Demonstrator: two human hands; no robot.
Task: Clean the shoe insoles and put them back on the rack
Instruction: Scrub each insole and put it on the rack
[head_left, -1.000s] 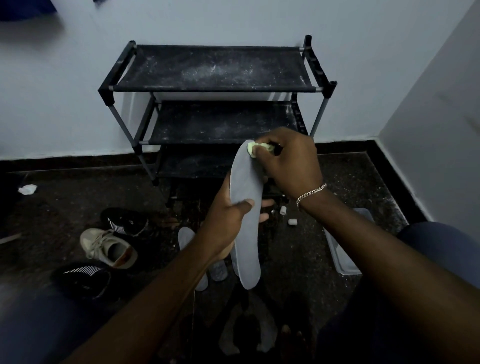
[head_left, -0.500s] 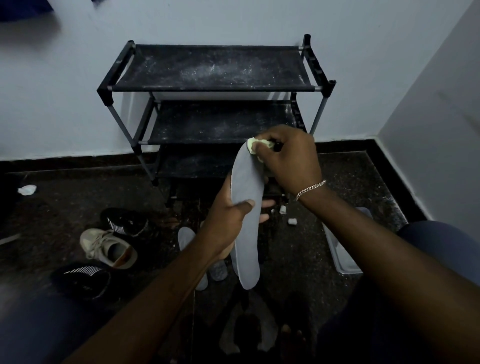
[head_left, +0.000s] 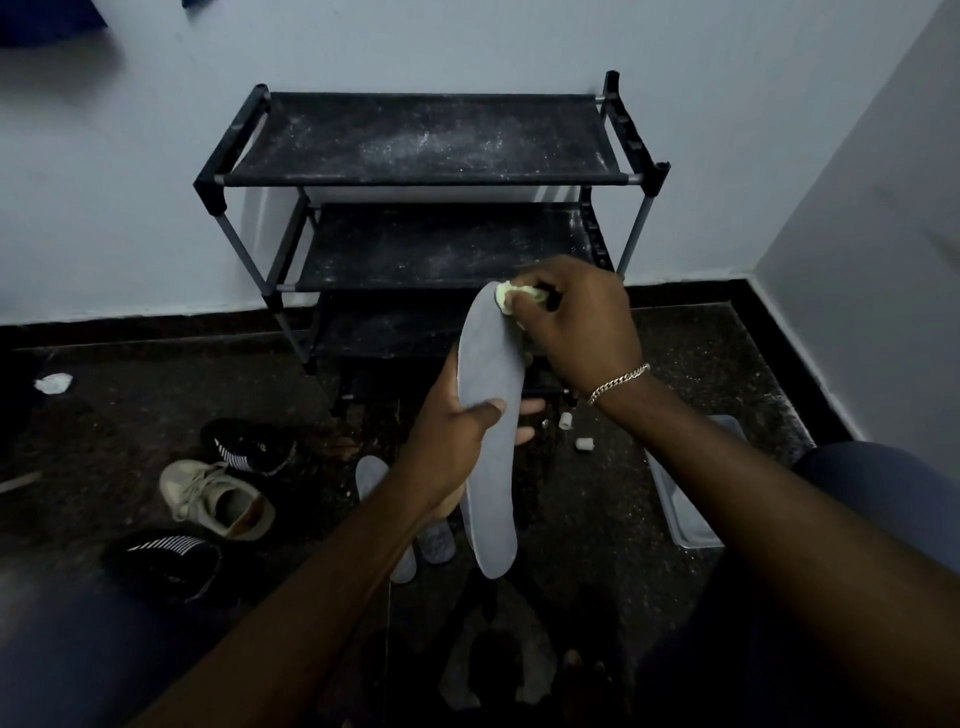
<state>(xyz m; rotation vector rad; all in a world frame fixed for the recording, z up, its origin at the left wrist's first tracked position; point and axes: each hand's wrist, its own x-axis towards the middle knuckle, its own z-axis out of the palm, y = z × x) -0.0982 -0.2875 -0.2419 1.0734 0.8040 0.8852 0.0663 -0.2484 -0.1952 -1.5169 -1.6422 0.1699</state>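
Lying scattered on floor (head_left: 727, 364) before rack (head_left: 426, 140): shoes (head_left: 218, 499). Left hand (head_left: 457, 441) gripping upright grey insole (head_left: 488, 415); right hand (head_left: 576, 322) pinching cloth (head_left: 506, 296) against its top.

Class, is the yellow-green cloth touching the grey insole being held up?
Touching. The head view shows the cloth, bunched in the right hand, pressed onto the top end of the insole.

One head-worn camera looks forward and down, close over the hands, toward the rack (head_left: 426, 140).
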